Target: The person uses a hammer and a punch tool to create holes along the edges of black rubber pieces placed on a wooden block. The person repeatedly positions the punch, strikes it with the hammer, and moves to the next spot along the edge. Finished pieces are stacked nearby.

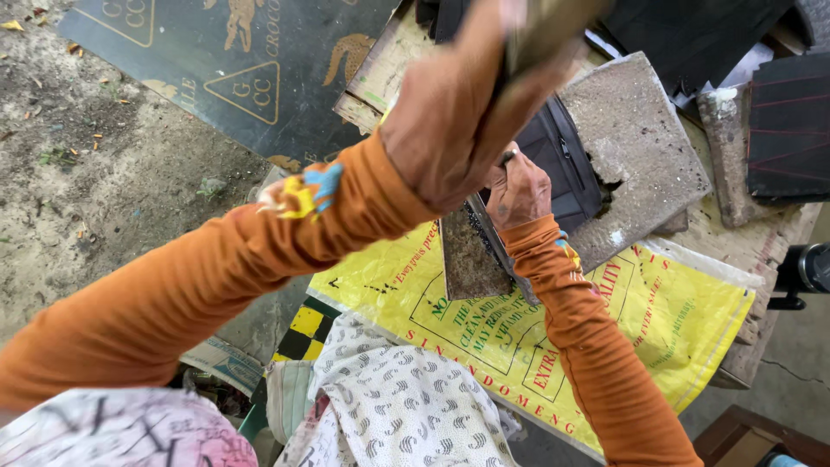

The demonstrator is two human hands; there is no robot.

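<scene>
Grey-brown and gritty, a flat rectangular slab with a dark metal edge (471,255) stands on its edge on the yellow woven plastic sack (683,320), its long axis running from the person's lap up and away toward the bench top, tilted a little leftward. The right hand (519,190) grips its far end, fingers curled tightly around the top of the metal edge. The left hand (450,121) is raised close to the camera and closed around a blurred tan flat piece (540,39), whose upper part is cut off by the frame, so its shape cannot be told. Both arms wear orange sleeves. Beyond the slab lies a black zipped fabric bag (562,164), partly hidden by the hands, and beside it a rough grey stone tile with a broken notch (640,147). A dark printed board (233,78) lies on the dirt ground to the left.
</scene>
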